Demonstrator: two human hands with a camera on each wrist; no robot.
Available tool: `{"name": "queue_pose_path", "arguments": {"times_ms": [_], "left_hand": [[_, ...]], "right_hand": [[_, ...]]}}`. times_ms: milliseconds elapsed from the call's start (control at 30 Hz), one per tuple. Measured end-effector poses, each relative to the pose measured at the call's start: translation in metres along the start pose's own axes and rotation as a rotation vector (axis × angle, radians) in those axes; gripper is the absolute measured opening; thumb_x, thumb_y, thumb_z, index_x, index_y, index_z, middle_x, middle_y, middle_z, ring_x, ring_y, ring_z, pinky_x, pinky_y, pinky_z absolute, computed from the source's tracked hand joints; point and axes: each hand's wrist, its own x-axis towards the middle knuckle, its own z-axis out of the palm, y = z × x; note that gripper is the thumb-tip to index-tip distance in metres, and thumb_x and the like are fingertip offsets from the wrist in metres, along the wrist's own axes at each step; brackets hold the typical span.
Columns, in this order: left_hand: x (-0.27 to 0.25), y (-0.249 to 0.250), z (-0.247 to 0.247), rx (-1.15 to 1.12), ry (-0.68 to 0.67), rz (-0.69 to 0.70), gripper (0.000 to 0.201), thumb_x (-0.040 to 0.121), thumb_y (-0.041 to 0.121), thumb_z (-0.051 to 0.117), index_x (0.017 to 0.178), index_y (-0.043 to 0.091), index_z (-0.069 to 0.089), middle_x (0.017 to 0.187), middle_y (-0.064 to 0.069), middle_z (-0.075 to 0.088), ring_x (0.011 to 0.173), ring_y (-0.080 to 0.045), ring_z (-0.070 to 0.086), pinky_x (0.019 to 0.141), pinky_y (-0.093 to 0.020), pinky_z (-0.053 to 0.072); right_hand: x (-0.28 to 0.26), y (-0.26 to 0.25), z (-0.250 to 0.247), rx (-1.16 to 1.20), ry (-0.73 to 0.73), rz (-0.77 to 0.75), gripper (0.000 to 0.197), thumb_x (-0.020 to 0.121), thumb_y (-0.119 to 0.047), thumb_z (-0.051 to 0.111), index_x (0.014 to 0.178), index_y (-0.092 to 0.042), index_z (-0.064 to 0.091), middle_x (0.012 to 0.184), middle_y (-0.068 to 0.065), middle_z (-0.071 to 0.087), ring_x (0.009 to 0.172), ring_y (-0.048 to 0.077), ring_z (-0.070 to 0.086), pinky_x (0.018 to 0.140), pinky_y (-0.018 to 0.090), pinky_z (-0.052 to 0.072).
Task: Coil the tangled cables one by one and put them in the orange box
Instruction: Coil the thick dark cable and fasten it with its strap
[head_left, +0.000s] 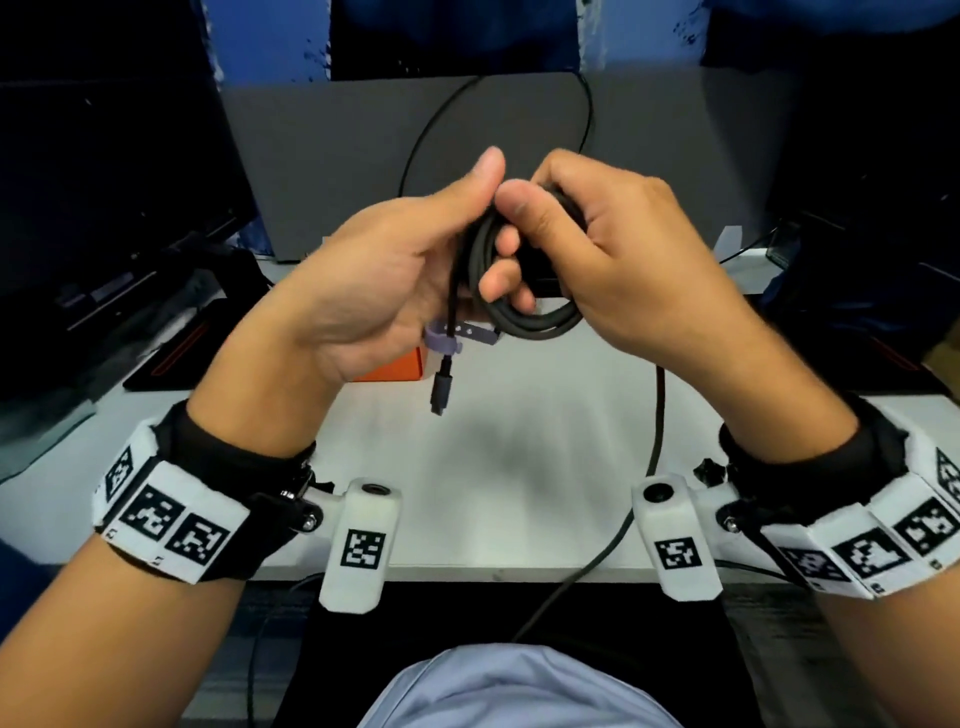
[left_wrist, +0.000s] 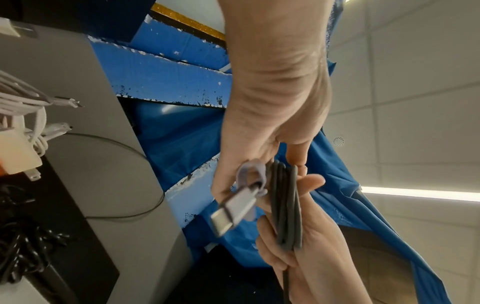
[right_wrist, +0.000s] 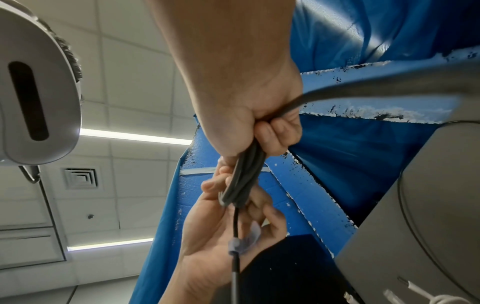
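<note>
Half-wound cable held above the surface

The loops could spring apart if either grip eases, since a long tail hangs off the surface (head_left: 519, 467) unwound. The left hand (head_left: 395, 280) and right hand (head_left: 618, 260) both curl round the black cable (head_left: 540, 319); its plug (head_left: 441, 389) dangles by a purple strap (head_left: 457, 335). The orange box (head_left: 400, 366) sits behind.

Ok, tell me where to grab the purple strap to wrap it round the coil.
Pinch the strap's free tail, coming from the right below the coil. It sticks out sideways, anchored to the cable just above the dangling plug, so that end is bare.
</note>
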Motion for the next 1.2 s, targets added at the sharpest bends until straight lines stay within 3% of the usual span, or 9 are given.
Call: {"name": "queue_pose_path", "arguments": {"times_ms": [200,267,400,567,733,867,1033,1100,1200], "left_hand": [[-0.003,-0.001,0.010,-0.246,-0.163,-0.052,0.043,0.105,0.043,0.036,0.078,0.019,0.059,0.048,0.013,0.043,0.055,-0.011,0.050,0.075,-0.026,0.047],[-0.001,-0.004,0.017,-0.332,-0.205,-0.037,0.044,0.107,0.043,0.032,0.079,0.019,0.056,0.047,0.014,0.044,0.051,-0.008,0.048,0.081,-0.026,0.049],[0.003,-0.012,0.027,-0.446,-0.280,0.012,0.048,0.108,0.043,0.026,0.080,0.018,0.055,0.047,0.013,0.050,0.048,-0.006,0.050,0.084,-0.027,0.050],[-0.003,-0.012,0.028,-0.319,-0.341,0.034,0.056,0.107,0.039,0.021,0.071,0.021,0.060,0.046,0.011,0.053,0.053,-0.012,0.057,0.089,-0.027,0.052],[0.003,-0.004,0.024,-0.645,-0.256,0.178,0.052,0.109,0.040,0.022,0.077,0.015,0.054,0.048,0.007,0.048,0.052,-0.011,0.048,0.093,-0.030,0.047],[0.006,0.002,0.004,-0.745,-0.037,0.389,0.044,0.113,0.034,0.024,0.088,0.011,0.051,0.061,0.002,0.051,0.063,-0.015,0.050,0.094,-0.032,0.045],[0.007,-0.001,0.000,-0.002,0.407,0.547,0.033,0.111,0.028,0.030,0.092,0.019,0.055,0.072,0.008,0.058,0.074,-0.016,0.056,0.074,-0.031,0.044],[0.009,-0.007,0.004,0.459,0.500,0.571,0.033,0.111,0.024,0.033,0.090,0.017,0.057,0.072,0.006,0.063,0.072,-0.011,0.058,0.071,-0.025,0.044],[0.008,-0.013,0.002,0.914,0.396,0.458,0.028,0.111,0.027,0.038,0.091,0.013,0.052,0.076,0.008,0.063,0.070,-0.002,0.058,0.069,-0.014,0.042]], "right_hand": [[-0.002,-0.005,0.004,0.294,0.017,-0.036,0.048,0.103,-0.064,0.039,0.073,-0.032,0.058,0.072,-0.003,0.067,0.071,0.022,0.072,0.060,0.040,0.053],[-0.001,-0.007,0.003,0.330,0.055,-0.033,0.051,0.103,-0.062,0.039,0.070,-0.028,0.058,0.069,-0.004,0.065,0.070,0.030,0.072,0.054,0.038,0.048],[-0.001,-0.002,0.001,0.297,0.134,-0.048,0.054,0.105,-0.049,0.039,0.068,-0.014,0.055,0.057,-0.005,0.057,0.053,0.012,0.058,0.050,0.028,0.040],[-0.002,-0.001,0.004,0.302,0.129,-0.036,0.074,0.102,-0.056,0.033,0.076,0.011,0.051,0.068,0.027,0.058,0.059,0.039,0.060,0.047,0.037,0.038],[0.004,0.008,0.005,0.222,0.196,-0.024,0.041,0.112,-0.036,0.032,0.085,-0.013,0.054,0.069,-0.001,0.054,0.063,0.010,0.050,0.059,0.029,0.040],[0.004,0.014,0.015,0.194,-0.148,0.114,0.016,0.112,-0.027,0.036,0.111,-0.031,0.052,0.068,-0.002,0.062,0.042,0.007,0.050,0.043,0.024,0.041],[-0.011,0.002,0.023,0.194,-0.741,0.121,0.019,0.113,-0.027,0.037,0.118,-0.017,0.052,0.067,0.003,0.057,0.036,0.009,0.044,0.041,0.025,0.042],[-0.013,-0.001,0.020,0.222,-0.733,0.083,0.027,0.112,-0.022,0.042,0.122,-0.003,0.057,0.056,-0.010,0.048,0.042,0.004,0.039,0.044,0.021,0.038],[-0.008,-0.002,0.003,0.185,-0.571,-0.011,0.026,0.107,-0.021,0.056,0.094,-0.001,0.067,0.058,-0.007,0.054,0.053,0.004,0.045,0.054,0.021,0.041]]}}
